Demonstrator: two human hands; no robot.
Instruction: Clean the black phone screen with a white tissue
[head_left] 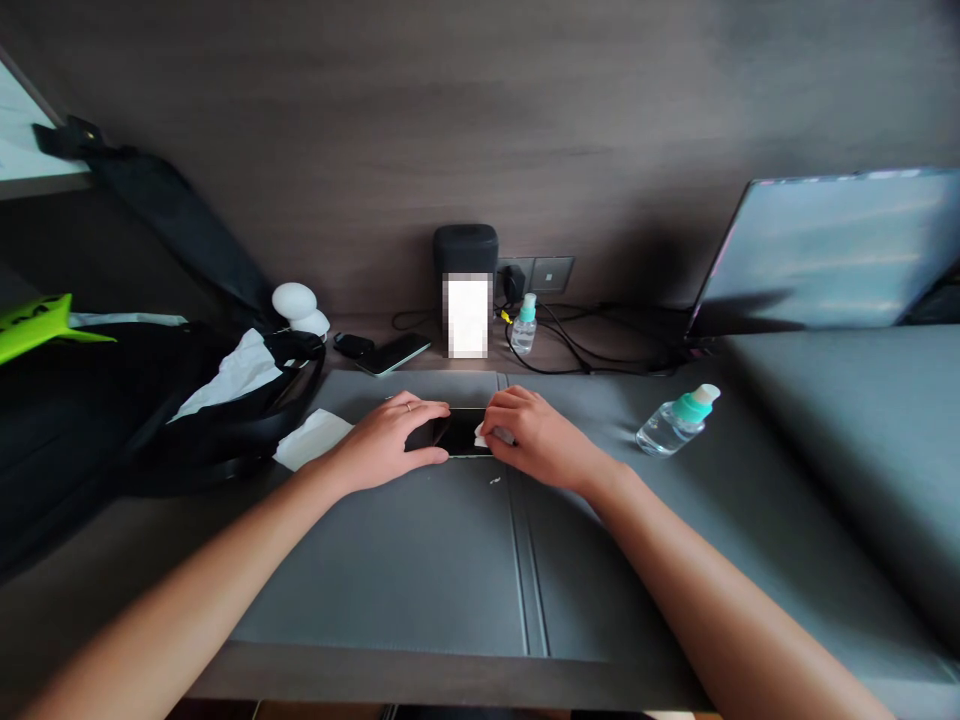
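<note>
A black phone [459,433] lies flat on the grey desk mat [420,560], screen up. My left hand [394,436] grips its left end, thumb along the near edge and fingers over the far edge. My right hand [529,436] presses a small white wipe [482,436] onto the right part of the screen, fingers curled over it. A small clear bottle with a teal cap [677,421] lies on its side on the mat, to the right of my right hand.
A black bag [150,410] with white paper sits at left, a white tissue [311,438] beside it. Behind are a second phone [394,353], a black speaker [465,250], an upright small bottle [524,324], cables and wall sockets. An open laptop [825,250] stands at right.
</note>
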